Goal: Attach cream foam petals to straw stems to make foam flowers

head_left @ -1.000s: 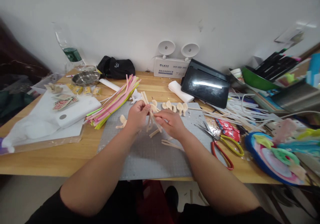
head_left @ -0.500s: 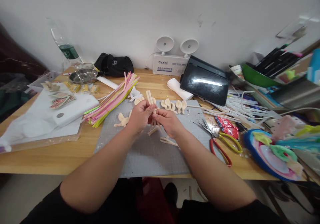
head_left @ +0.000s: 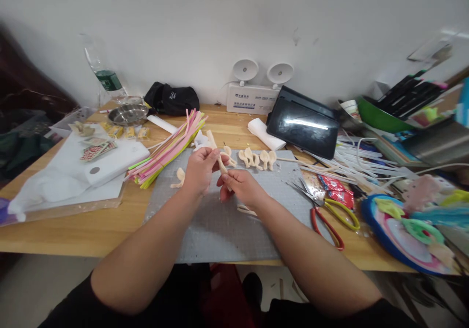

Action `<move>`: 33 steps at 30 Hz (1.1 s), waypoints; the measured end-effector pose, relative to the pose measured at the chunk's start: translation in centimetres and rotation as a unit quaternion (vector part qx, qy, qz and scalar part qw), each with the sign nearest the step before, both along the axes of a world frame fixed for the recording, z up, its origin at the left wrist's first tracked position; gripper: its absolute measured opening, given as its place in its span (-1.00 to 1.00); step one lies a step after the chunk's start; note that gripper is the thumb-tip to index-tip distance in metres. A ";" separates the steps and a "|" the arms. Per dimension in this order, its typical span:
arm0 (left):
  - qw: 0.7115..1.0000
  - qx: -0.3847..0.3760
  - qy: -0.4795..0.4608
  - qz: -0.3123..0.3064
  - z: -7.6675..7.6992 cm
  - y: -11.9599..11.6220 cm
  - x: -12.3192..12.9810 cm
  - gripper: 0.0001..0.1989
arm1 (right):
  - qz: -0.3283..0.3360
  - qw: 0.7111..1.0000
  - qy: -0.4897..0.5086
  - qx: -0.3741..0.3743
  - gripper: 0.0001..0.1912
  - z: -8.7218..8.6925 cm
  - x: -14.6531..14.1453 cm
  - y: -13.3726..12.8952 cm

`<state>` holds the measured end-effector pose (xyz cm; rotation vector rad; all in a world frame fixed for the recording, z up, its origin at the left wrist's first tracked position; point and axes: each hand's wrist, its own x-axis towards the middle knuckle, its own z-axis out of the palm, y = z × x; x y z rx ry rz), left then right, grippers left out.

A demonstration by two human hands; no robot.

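Fingers of my left hand (head_left: 202, 168) are pinched on a cream fuzzy strip (head_left: 222, 164), which runs slanting down to my right hand (head_left: 236, 184). My right thumb and fingers close on its lower part. Both hands are raised over a grey cutting mat (head_left: 223, 242). Behind them on the mat stand several cream looped pieces (head_left: 248, 157), and another looped piece (head_left: 179, 178) lies left of my left hand. A loose cream strip (head_left: 246, 210) rests by my right wrist.
Pink and yellow fuzzy sticks (head_left: 170, 147) lie at left beside a white power bank (head_left: 117, 164). To the right are red-handled pliers (head_left: 326, 223), yellow-handled scissors (head_left: 342, 214), white sticks (head_left: 361, 159) and a blue round tray (head_left: 377, 237). A black device (head_left: 304, 125) leans at the back.
My hands have moved slightly apart, my right hand lower, with the strip now visible between them. The view has shifted a little, so the table appears slightly lower and to the right.
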<state>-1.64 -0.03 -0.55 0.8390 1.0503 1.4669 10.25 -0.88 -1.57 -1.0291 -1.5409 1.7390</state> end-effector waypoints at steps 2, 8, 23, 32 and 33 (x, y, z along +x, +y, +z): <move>0.998 -0.007 -0.022 -0.051 -0.1 -0.1 0.1 -0.79 | -0.018 1.000 0.017 0.010 -0.71 -0.1 0.2 0.1; 0.995 -0.021 -0.039 -0.085 0.2 -0.5 0.7 -0.82 | -0.027 0.999 0.015 0.044 -0.67 -0.2 0.2 0.4; 0.983 0.057 0.134 -0.115 0.2 -1.2 0.9 -0.89 | -0.225 0.885 -0.083 0.398 -0.90 1.4 2.4 1.1; 0.977 -0.066 -0.030 -0.202 0.5 -1.3 0.8 -0.87 | -0.216 0.872 -0.027 0.438 -0.97 0.8 2.8 1.3; 0.974 -0.070 -0.036 -0.211 0.5 -1.3 0.6 -0.88 | -0.200 0.854 -0.039 0.478 -0.97 1.0 3.1 1.4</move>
